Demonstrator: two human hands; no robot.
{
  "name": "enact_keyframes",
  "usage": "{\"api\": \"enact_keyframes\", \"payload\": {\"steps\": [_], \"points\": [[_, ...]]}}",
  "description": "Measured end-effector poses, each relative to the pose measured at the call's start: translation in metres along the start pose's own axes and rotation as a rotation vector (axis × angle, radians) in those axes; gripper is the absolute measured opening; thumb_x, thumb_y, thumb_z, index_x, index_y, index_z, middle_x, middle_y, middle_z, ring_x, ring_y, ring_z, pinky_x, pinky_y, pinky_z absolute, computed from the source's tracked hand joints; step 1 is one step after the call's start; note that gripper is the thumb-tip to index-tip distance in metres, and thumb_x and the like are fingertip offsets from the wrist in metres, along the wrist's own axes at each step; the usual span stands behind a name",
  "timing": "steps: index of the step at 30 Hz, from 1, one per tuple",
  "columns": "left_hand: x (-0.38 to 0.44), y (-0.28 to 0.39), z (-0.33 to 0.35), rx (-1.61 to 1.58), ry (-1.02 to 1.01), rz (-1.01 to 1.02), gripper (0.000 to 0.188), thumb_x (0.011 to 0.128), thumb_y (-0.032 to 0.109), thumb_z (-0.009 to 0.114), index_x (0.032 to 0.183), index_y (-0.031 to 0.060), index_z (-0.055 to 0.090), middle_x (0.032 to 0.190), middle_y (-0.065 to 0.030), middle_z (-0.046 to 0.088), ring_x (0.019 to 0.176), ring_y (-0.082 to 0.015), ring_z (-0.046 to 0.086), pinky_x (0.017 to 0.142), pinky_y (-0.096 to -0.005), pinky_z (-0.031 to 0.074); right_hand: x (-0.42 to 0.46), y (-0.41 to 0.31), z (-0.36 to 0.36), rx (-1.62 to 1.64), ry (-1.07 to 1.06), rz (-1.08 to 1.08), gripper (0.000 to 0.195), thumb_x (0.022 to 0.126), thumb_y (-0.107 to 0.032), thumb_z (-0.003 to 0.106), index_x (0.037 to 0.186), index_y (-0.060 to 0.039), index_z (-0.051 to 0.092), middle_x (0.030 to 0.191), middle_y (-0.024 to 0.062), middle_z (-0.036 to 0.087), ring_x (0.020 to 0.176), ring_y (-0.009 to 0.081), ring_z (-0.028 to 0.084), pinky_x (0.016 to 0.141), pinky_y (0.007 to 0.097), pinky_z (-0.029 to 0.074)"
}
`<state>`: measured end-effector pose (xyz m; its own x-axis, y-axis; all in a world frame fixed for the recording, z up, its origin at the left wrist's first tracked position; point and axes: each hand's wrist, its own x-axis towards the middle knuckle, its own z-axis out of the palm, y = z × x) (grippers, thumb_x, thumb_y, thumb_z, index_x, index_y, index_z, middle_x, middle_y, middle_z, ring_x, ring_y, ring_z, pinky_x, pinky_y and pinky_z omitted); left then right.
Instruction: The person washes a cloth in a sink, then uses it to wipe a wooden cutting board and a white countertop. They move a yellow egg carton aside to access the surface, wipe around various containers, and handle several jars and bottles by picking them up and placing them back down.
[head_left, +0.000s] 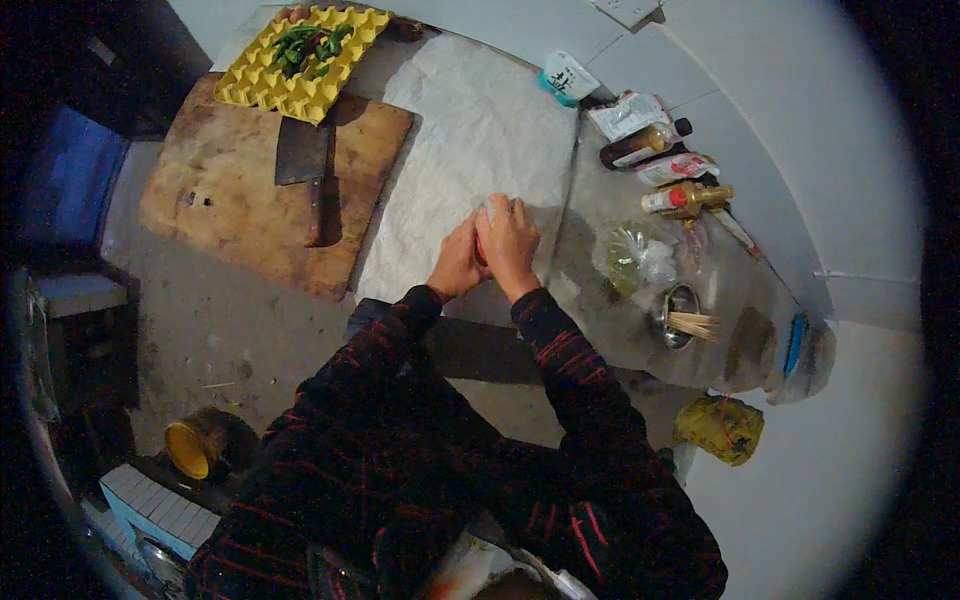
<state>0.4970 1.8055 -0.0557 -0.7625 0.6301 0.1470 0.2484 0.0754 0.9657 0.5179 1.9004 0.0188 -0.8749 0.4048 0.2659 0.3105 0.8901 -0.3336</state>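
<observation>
My left hand (455, 257) and my right hand (511, 241) are cupped together around a small red object (481, 249), mostly hidden by the fingers. Both are over the near part of a white sheet (465, 112) spread on the counter. To the left, a cleaver (303, 154) lies on a worn wooden cutting board (232, 169), its handle pointing towards me. A yellow egg tray (247, 81) with green peppers (304, 49) in it overlaps the board's far edge. What the red object is, I cannot tell.
Along the wall on the right lie a dark sauce bottle (637, 146), a gold-capped bottle (679, 199) and a white tub (568, 77). Nearer are a clear plastic bag (626, 259) and a metal cup (667, 326) of wooden sticks. A yellow bucket (187, 450) is low on the left.
</observation>
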Motion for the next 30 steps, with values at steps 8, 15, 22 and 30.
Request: {"api": "enact_keyframes", "payload": {"steps": [8,15,22,30], "points": [[0.001,0.001,0.001,0.003,-0.012,-0.002,0.104,0.055,0.030,0.083,0.134,-0.0058,0.026,0.122,-0.0208,0.050,0.113,-0.0365,0.047,0.097,-0.0400,0.036,-0.019,0.076,0.030,0.839,0.025,0.885,0.046,0.079,-0.026,0.060,0.114,0.0030,0.053,0.108,0.0146,0.059,0.096,0.0229,0.056,0.083,0.0331,0.042],[-0.006,-0.025,0.005,0.413,-0.038,0.177,0.071,0.069,0.030,0.072,0.126,0.0017,0.041,0.120,-0.0182,0.052,0.109,-0.0355,0.049,0.092,-0.0410,0.039,-0.048,-0.005,-0.028,0.141,0.088,-0.261,0.035,0.075,-0.017,0.063,0.107,-0.0043,0.056,0.111,0.0125,0.051,0.104,0.0309,0.049,0.091,0.0424,0.038],[-0.005,-0.011,0.004,0.068,0.029,0.049,0.049,0.073,0.023,0.067,0.117,0.0075,0.052,0.113,-0.0163,0.056,0.107,-0.0373,0.050,0.087,-0.0408,0.041,0.004,-0.014,0.014,-0.229,-0.144,-0.215,0.019,0.073,-0.013,0.057,0.089,-0.0050,0.063,0.096,0.0143,0.061,0.090,0.0339,0.059,0.076,0.0412,0.047],[-0.001,0.002,0.004,-0.060,-0.054,-0.059,0.105,0.059,0.022,0.084,0.137,-0.0052,0.020,0.128,-0.0186,0.042,0.120,-0.0279,0.042,0.102,-0.0348,0.033,0.029,0.107,0.052,0.927,-0.402,0.787,0.031,0.077,-0.024,0.056,0.085,0.0050,0.063,0.073,0.0099,0.063,0.062,0.0192,0.059,0.055,0.0383,0.045]]}}
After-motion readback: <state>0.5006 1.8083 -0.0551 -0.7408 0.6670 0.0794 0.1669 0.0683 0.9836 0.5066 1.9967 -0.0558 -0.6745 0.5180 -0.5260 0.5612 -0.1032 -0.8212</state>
